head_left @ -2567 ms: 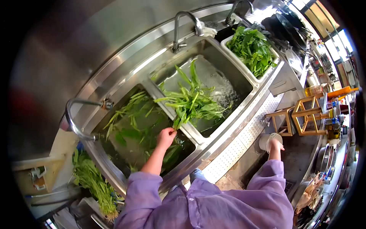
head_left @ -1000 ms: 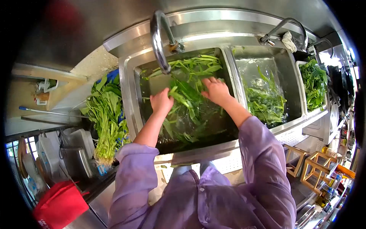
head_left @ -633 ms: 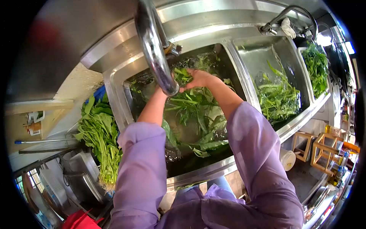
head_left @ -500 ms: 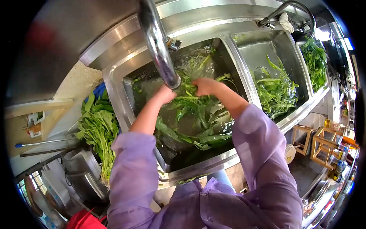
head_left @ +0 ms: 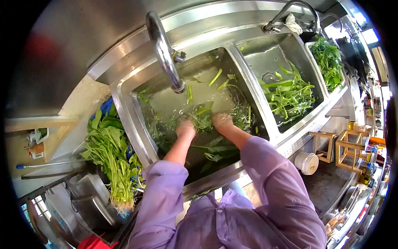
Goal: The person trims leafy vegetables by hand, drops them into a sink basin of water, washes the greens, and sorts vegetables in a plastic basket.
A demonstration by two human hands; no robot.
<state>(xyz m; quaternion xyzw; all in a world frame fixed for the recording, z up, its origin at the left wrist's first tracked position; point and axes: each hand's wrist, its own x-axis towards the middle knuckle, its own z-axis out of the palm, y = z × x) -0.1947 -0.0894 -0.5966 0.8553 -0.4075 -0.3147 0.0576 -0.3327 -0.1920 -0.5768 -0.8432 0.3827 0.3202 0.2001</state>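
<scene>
Both my hands are in the water of the left sink basin (head_left: 125, 99), among loose leafy greens (head_left: 204, 108). My left hand (head_left: 185, 125) is partly under the surface, just below the faucet (head_left: 163, 52). To its right, my right hand (head_left: 222, 121) is also in the water. Splashing and leaves hide the fingers of both, so whether they grip any greens does not show. Long dark leaves (head_left: 217, 149) lie in the water nearer my body, and a few pale green stems (head_left: 215, 77) float toward the back.
More greens (head_left: 290, 93) sit in water in the right basin. Beyond it stands a white container of greens (head_left: 327, 62). A rooted bundle of leafy greens (head_left: 110, 145) lies left of the sink. At right are a white bucket (head_left: 307, 163) and wooden stools (head_left: 348, 150).
My hands have gone down into the water and toward my body, pushing the greens that were bunched at the surface under. The view has shifted slightly.
</scene>
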